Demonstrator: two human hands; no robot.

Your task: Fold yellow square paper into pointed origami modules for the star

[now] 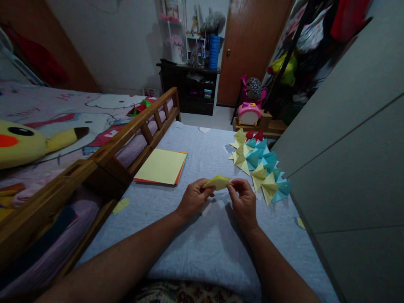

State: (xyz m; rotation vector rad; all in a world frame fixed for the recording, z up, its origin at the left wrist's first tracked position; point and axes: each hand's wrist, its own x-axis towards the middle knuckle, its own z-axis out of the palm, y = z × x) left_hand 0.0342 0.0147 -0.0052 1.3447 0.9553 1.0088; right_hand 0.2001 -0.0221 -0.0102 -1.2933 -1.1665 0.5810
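A small piece of folded yellow paper (217,182) is held up between both hands, above the light blue bed sheet (202,244). My left hand (195,198) pinches its left end. At its right tip, the thumb and fingers of my right hand (244,203) are closed on the paper. To the left lies a stack of square coloured paper (161,166), pale yellow on top, with orange and blue edges showing below. On the right stand several folded paper figures, pale yellow ones (269,187) beside light blue ones (282,189).
Two red folded papers (254,135) sit at the far end of the group. A wooden bed rail (135,130) runs along the left, with a yellow plush toy (22,143) beyond it. A grey cabinet (353,168) borders the right side. A pink toy case (249,113) stands past the bed.
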